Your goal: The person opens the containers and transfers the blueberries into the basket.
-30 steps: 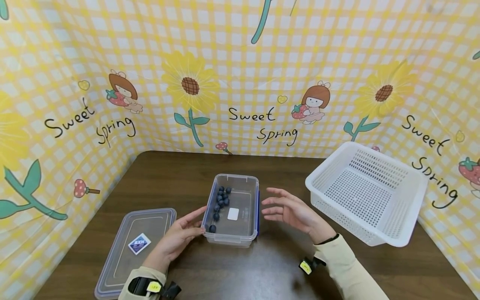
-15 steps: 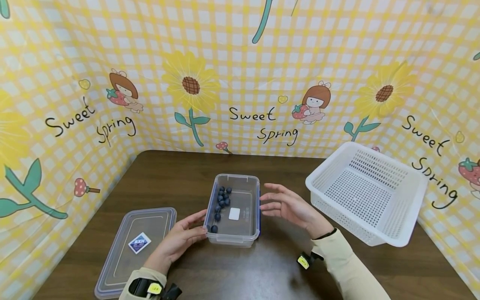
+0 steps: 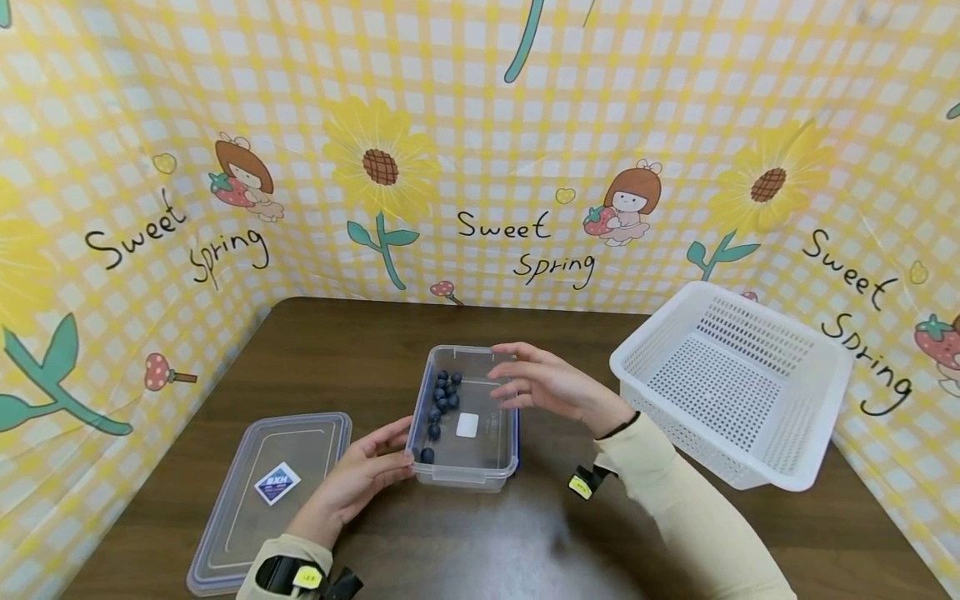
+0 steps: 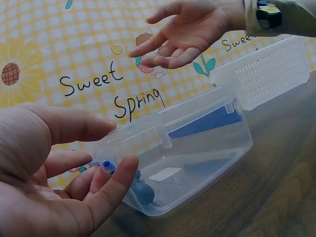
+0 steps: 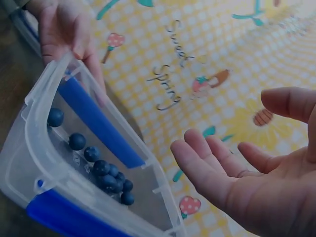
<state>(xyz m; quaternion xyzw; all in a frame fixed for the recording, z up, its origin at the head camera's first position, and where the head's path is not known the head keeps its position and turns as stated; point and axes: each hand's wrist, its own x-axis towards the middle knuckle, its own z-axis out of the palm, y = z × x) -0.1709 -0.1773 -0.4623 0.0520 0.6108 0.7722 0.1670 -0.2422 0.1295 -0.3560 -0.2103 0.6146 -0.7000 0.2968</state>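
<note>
Nearest the person, the left hand (image 3: 358, 481) rests against the near-left corner of the clear plastic box (image 3: 467, 417). The left wrist view shows the thumb lying along the rim and the fingers (image 4: 114, 180) curled against the side wall, so the hand grips that corner. To the left of this hand, a clear lid (image 3: 272, 495) with a blue-and-white label lies flat on the dark wooden table (image 3: 525, 542), just beside the box.

The box stands upright near the middle of the table. It holds a small group of blueberries (image 3: 442, 402), gathered along its left side, and a white label shows through its bottom. A blue seal strip runs along the inside of the rim.

The right hand (image 3: 551, 385) hovers above the far-right part of the box. Its fingers (image 5: 197, 163) are spread and slightly bent, palm turned toward the left, and they hold nothing. The hand touches neither the box nor the berries.

Farther right, a white perforated basket (image 3: 731, 379) sits tilted, well apart from the box. A yellow checked backdrop (image 3: 480, 150) with sunflowers encloses the table behind.
</note>
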